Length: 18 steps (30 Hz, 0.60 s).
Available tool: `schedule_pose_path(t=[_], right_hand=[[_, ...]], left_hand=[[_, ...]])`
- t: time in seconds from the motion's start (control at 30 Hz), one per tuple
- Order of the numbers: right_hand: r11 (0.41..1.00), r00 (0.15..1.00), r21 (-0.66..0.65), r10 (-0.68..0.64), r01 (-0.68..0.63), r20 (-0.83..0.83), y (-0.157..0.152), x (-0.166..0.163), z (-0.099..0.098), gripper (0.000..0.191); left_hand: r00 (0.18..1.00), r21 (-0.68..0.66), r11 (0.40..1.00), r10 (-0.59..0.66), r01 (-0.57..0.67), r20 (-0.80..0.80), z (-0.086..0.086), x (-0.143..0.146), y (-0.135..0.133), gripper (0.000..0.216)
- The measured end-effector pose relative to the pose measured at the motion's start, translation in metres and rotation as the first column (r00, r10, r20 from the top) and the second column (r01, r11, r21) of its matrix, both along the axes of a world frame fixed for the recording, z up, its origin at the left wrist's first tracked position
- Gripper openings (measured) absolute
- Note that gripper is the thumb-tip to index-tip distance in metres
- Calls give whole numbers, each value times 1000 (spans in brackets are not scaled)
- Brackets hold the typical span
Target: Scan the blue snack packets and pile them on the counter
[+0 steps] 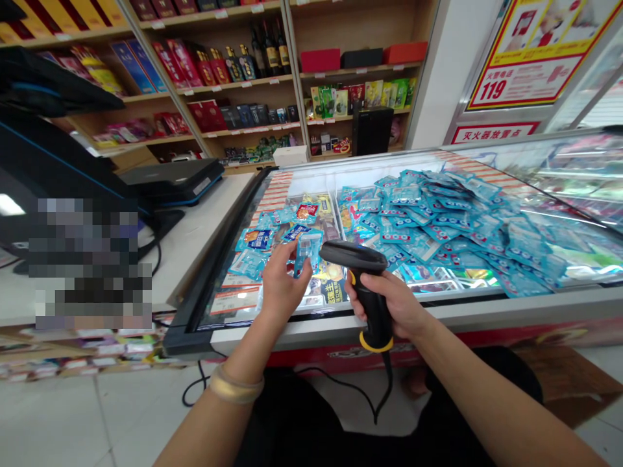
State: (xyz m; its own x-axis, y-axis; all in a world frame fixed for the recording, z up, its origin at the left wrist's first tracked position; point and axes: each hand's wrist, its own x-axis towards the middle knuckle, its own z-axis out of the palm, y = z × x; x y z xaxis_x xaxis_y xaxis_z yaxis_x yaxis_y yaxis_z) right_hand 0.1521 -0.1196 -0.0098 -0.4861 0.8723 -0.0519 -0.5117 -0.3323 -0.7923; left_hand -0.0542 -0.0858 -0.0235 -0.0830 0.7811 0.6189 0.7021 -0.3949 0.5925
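Note:
My right hand is wrapped round the grip of a black and yellow barcode scanner, whose head points left. Facing it, a small light-blue packet with a barcode panel is held by the fingers of my left hand. A cable hangs from the scanner's base. Several loose packets, mostly blue, lie on the glass just beyond and left of my left hand. To the right rises a big heap of similar blue packets.
The packets lie on a glass-topped freezer with a grey front rim. On the left, a counter carries a checkout terminal and a flat black scale. Shelves of boxes and bottles stand behind. Cable loops hang below.

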Motion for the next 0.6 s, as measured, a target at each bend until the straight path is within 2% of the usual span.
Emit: schedule_pose_path(t=[0.13, 0.27, 0.47, 0.6], right_hand=[[999, 998, -18, -30, 29, -63, 1, -1, -3, 32], [994, 987, -41, -107, 102, -118, 2, 11, 0, 34], [955, 948, 25, -291, 297, -131, 5, 64, 19, 33], [896, 894, 55, -431, 440, -124, 10, 110, 29, 29]], left_hand=[[996, -54, 998, -4, 9, 89, 1, -2, 3, 32], [970, -73, 990, -105, 124, 219, 18, 14, 18, 41], [911, 9, 947, -312, 322, 268, 52, 88, 53, 46], [903, -29, 932, -342, 362, 260, 65, 148, 84, 49]])
